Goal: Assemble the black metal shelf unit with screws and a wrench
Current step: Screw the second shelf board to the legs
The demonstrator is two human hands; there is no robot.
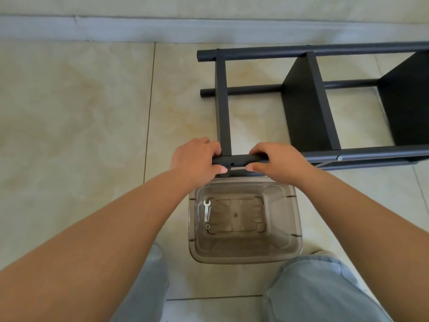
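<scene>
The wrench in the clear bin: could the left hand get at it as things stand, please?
Probably yes, once it lets go. The left hand grips the black tube just above the bin, whose top is open. The wrench lies uncovered on the bin's left side.

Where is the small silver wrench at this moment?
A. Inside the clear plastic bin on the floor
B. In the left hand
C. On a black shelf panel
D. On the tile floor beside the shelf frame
A: the wrench lies on the bottom of the clear plastic bin, while the left hand and the right hand both grip the black tube of the shelf frame.
</scene>
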